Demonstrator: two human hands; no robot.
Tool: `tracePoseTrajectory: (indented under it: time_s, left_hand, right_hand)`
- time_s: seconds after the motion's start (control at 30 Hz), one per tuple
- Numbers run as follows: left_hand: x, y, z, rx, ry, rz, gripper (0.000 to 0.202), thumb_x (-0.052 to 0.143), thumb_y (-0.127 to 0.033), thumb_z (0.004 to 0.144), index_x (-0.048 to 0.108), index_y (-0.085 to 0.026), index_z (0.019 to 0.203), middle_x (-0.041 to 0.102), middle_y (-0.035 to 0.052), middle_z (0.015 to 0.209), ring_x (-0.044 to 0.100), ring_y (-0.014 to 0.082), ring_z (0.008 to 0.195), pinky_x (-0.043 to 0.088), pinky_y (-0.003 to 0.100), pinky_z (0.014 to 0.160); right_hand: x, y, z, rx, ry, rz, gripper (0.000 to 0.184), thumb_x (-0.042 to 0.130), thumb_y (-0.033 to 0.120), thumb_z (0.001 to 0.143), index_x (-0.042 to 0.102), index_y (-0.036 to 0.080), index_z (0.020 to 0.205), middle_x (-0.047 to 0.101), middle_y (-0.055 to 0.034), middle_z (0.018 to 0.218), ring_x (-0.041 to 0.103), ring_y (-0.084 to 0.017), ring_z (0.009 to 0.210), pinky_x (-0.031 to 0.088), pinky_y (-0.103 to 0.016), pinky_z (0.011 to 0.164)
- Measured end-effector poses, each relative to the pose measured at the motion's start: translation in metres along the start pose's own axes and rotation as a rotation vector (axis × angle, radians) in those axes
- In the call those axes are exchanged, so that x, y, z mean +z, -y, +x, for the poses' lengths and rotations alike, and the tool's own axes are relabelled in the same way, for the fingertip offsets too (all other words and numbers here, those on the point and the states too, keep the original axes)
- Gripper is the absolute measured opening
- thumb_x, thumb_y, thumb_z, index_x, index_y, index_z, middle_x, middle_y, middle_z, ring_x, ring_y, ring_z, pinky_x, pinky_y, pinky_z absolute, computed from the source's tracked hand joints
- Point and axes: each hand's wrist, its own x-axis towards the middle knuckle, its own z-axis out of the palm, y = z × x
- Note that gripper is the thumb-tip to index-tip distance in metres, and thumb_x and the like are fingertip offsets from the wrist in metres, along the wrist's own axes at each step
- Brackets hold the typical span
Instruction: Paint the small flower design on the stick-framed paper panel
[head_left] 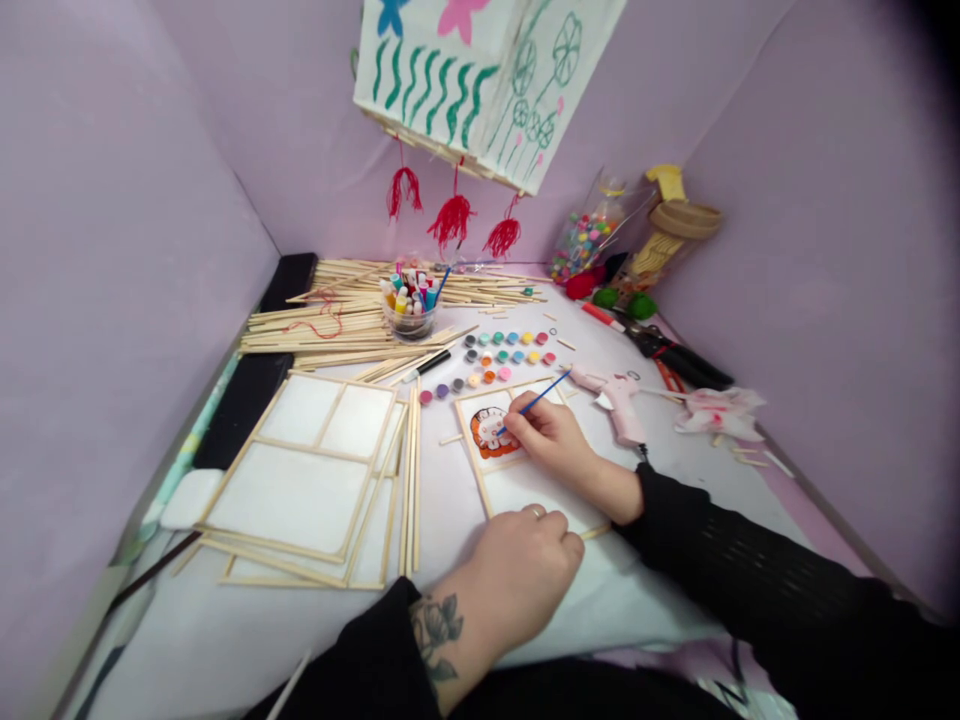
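In my right hand (551, 440) is a thin blue paintbrush (546, 391), pinched between thumb and fingers. Its tip meets a small painting (491, 432) with an orange ring and dark outlines around a pale middle. That painting fills the upper left pane of a white panel framed with thin wooden sticks (481, 487). My left hand (517, 565) rests with fingers curled under at the panel's lower edge; what they hold, if anything, is hidden. Small paint pots (502, 356) of many colours stand in rows just beyond the panel.
Stacked framed panels (292, 490) lie at left. Behind are wooden sticks (315, 335) and a tub of markers (411, 305). A pink glue gun (621, 405), pliers (686, 360) and a stained tissue (721, 412) lie at right. A painted lantern (450, 90) with red tassels hangs above.
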Motion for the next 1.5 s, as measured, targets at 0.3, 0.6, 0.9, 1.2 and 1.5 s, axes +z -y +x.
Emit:
tracePoseTrajectory:
  time_s: [0.3, 0.6, 0.9, 1.2, 1.5]
  left_hand:
    - [-0.0002, -0.0002, -0.0002, 0.0, -0.004, 0.001, 0.007, 0.05, -0.009, 0.086, 0.053, -0.015, 0.087, 0.055, 0.0034, 0.081, 0.052, 0.0205, 0.073, 0.044, 0.031, 0.057]
    - [0.0013, 0.0006, 0.0001, 0.002, 0.003, 0.0, 0.006, 0.05, -0.011, 0.088, 0.053, -0.016, 0.087, 0.055, 0.0036, 0.081, 0.052, 0.0203, 0.073, 0.044, 0.03, 0.058]
    - [0.0, -0.0004, -0.0002, 0.006, -0.009, 0.001, 0.006, 0.051, -0.01, 0.087, 0.053, -0.016, 0.086, 0.055, 0.0029, 0.08, 0.052, 0.0204, 0.072, 0.045, 0.031, 0.056]
    - [-0.0001, 0.0001, -0.0003, -0.001, 0.002, 0.004, 0.006, 0.051, -0.01, 0.087, 0.053, -0.016, 0.086, 0.055, 0.0029, 0.082, 0.052, 0.0203, 0.074, 0.045, 0.032, 0.057]
    - [0.0016, 0.0015, -0.0003, -0.002, -0.006, 0.002, 0.007, 0.052, -0.009, 0.085, 0.054, -0.016, 0.086, 0.055, 0.0024, 0.082, 0.052, 0.0203, 0.073, 0.045, 0.032, 0.058]
  right_hand:
    - [0.0012, 0.0003, 0.0005, -0.005, -0.01, -0.004, 0.019, 0.054, 0.037, 0.087, 0.055, 0.02, 0.079, 0.061, 0.0004, 0.066, 0.058, -0.013, 0.058, 0.047, -0.024, 0.055]
    - [0.001, 0.0007, 0.001, -0.026, -0.033, -0.021, 0.017, 0.053, 0.036, 0.087, 0.056, 0.021, 0.079, 0.06, 0.0006, 0.065, 0.056, -0.013, 0.057, 0.045, -0.024, 0.054]
    - [0.0005, 0.0013, 0.0013, -0.036, -0.034, -0.055, 0.017, 0.053, 0.036, 0.087, 0.055, 0.021, 0.078, 0.061, 0.0, 0.066, 0.056, -0.013, 0.058, 0.045, -0.025, 0.054]
    - [0.0001, 0.0027, 0.0027, -0.058, -0.004, -0.065, 0.018, 0.053, 0.035, 0.087, 0.056, 0.021, 0.077, 0.06, 0.0, 0.066, 0.055, -0.013, 0.056, 0.045, -0.024, 0.054]
    - [0.0011, 0.001, 0.0017, -0.068, 0.007, -0.06, 0.018, 0.053, 0.035, 0.087, 0.056, 0.021, 0.077, 0.059, 0.0002, 0.066, 0.053, -0.012, 0.057, 0.043, -0.025, 0.054]
